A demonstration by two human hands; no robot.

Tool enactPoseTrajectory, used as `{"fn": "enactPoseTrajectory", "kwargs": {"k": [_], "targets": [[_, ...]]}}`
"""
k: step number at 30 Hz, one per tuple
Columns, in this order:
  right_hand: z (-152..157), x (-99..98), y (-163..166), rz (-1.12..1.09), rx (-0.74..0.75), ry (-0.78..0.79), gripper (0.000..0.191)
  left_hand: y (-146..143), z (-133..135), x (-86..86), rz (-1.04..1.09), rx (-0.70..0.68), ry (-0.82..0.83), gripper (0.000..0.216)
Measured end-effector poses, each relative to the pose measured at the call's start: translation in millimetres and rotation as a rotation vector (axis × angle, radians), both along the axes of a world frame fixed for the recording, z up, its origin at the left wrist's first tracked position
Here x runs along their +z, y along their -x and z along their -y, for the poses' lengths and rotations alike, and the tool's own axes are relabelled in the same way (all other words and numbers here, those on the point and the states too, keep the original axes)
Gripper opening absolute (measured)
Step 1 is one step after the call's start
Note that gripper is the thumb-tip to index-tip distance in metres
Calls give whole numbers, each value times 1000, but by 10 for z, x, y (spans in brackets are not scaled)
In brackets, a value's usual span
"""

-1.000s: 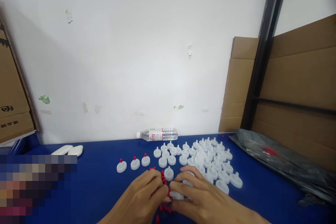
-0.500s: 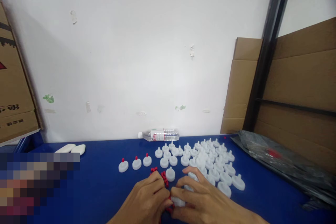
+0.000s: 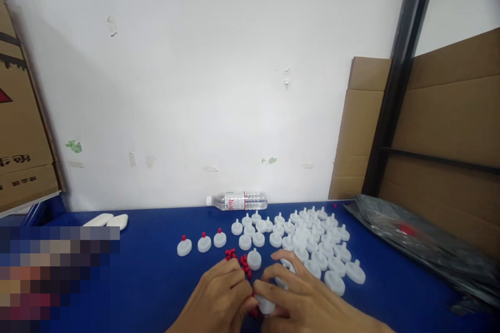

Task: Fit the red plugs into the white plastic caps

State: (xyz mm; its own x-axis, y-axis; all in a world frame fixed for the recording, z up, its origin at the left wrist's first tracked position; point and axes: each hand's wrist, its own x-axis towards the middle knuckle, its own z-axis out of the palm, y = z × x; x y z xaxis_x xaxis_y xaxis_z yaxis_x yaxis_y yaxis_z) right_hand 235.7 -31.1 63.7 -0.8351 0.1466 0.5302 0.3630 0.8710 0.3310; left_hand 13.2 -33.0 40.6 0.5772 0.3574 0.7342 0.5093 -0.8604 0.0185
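Observation:
My right hand (image 3: 300, 291) is closed around a white nozzle cap (image 3: 266, 306), its fingers curled over the sides. Close against it, my left hand (image 3: 221, 296) has thumb and fingers pinched together at the edge of that cap. What the left fingertips hold is hidden. Small red tips (image 3: 246, 265) lie in a loose pile just beyond and between the hands. One bare white nozzle cap (image 3: 254, 259) stands upright beside the pile. Another white cap (image 3: 284, 273) shows partly under my right fingers.
Many white nozzle caps (image 3: 320, 260) crowd the blue table (image 3: 148, 281) to the right. Three caps with red tips (image 3: 203, 243) stand in a row at left. A water bottle (image 3: 238, 201) lies by the wall. Grey plastic bags (image 3: 422, 250) lie at right; cardboard (image 3: 449, 114) stands behind.
Both hands stay together at nearly the same spot. The cap in my right hand has tilted slightly and shows more of its face. The view has shifted a little.

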Motion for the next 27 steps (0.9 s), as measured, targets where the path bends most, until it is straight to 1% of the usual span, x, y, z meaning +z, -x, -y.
{"fn": "enactPoseTrajectory", "kwargs": {"k": [4, 7, 8, 9, 11, 12, 13, 15, 16, 17, 18, 19, 20, 21, 22, 24, 25, 27], "targets": [[-12, -4, 22, 7, -22, 39, 20, 20, -20, 15, -6, -3, 25, 36], [-17, -3, 36, -41, -9, 76, 22, 34, -28, 101, 38, -39, -6, 35], [-8, 12, 38, -76, 3, 99, 23, 42, -27, 141, 38, -30, -7, 33], [7, 37, 36, -114, 3, 129, 23, 55, -25, 184, -7, 2, 27, 29], [42, 113, 14, -154, -59, 207, 21, 103, -32, 274, -67, 5, -25, 26], [55, 154, -8, -151, -111, 243, 23, 141, -47, 321, -92, 29, -58, 25], [58, 189, -38, -131, -173, 273, 29, 191, -72, 369, -107, 63, -104, 25], [23, 221, -110, -89, -280, 319, 44, 321, -149, 475, -133, 221, -175, 27], [-15, 213, -149, -89, -324, 335, 48, 400, -196, 531, -150, 331, -211, 29], [-62, 189, -185, -98, -370, 347, 49, 486, -244, 586, -178, 476, -228, 32], [-114, 154, -218, -108, -412, 357, 48, 575, -289, 636, -241, 652, -202, 32], [-164, 112, -247, -115, -447, 365, 47, 665, -329, 676, -327, 810, -139, 31], [-209, 68, -272, -118, -472, 375, 46, 752, -362, 703, -409, 938, -53, 30], [-247, 26, -292, -113, -489, 391, 45, 833, -387, 714, -473, 1017, 40, 31], [-275, -12, -309, -105, -502, 413, 45, 904, -406, 709, -498, 1068, 121, 33], [-306, -70, -335, -84, -520, 467, 47, 1011, -429, 657, -487, 1096, 226, 35], [-312, -88, -344, -79, -525, 489, 47, 1046, -437, 617, -458, 1087, 261, 35], [-313, -99, -352, -80, -521, 517, 47, 1080, -450, 528, -376, 1021, 332, 34]]}}
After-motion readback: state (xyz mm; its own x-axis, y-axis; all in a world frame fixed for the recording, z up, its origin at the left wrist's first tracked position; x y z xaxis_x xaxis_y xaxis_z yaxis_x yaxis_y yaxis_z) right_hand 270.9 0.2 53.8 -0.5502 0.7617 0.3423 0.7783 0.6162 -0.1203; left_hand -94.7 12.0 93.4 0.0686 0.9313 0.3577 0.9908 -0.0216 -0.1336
